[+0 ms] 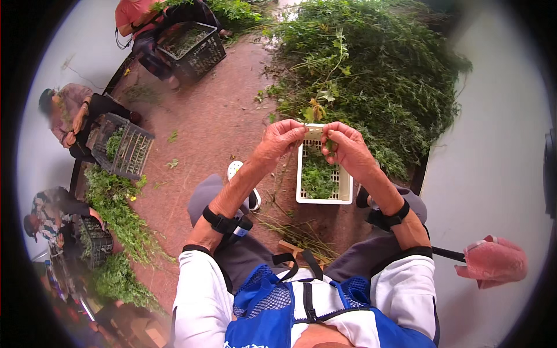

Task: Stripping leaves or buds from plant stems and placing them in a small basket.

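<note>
Pinched in the fingers of my left hand is a long thin plant stem, which carries green leaves and a few yellowed ones near the hand. My right hand is close beside it, with some green leaves held in its curled fingers. Both hands are above the far end of a white plastic crate with slotted walls. Picked green leaves lie in the crate. Part of its far wall is hidden by my hands.
A large heap of leafy stems fills the floor ahead, against the right wall. Bare stalks lie between my feet. To the left, several people sit beside dark crates and a greenery pile. A pink cloth hangs at right.
</note>
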Motion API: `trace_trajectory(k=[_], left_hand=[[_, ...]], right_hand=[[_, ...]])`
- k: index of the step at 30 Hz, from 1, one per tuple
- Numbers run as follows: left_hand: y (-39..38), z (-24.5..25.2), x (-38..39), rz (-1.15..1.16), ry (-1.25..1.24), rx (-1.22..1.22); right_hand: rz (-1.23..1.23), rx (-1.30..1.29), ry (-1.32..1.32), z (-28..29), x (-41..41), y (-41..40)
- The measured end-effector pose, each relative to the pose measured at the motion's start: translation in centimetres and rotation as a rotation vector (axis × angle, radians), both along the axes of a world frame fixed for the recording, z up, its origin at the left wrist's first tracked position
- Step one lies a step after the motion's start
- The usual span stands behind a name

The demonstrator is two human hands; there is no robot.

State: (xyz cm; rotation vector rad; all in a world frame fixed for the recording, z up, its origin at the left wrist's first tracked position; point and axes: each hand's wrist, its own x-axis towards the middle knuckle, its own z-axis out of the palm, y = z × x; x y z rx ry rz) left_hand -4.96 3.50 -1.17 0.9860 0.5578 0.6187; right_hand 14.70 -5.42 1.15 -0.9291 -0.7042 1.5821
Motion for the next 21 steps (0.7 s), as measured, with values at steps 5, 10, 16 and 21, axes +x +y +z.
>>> trace_trajectory(k=[5,10,16,21], left_hand=[[-0.4,-0.4,0.6,-0.012,0.075,0.123],[-1.3,0.5,1.1,0.005,0.067,0.254],[-1.6,-0.4,1.4,0.034,0.092,0.334],[-1.8,-0.5,1.5,0.041,0.133,0.352]], right_hand=[[-0.040,0.006,-0.044,-0.1,0.2,0.3],[-0.072,0.095,-0.272,-0.4,-0.5,0.2],[-0.074,0.091,-0.290,-1.0,-0.4,0.0],[-0.088,0.113,-0.504,-0.3,-0.9,-0.5]])
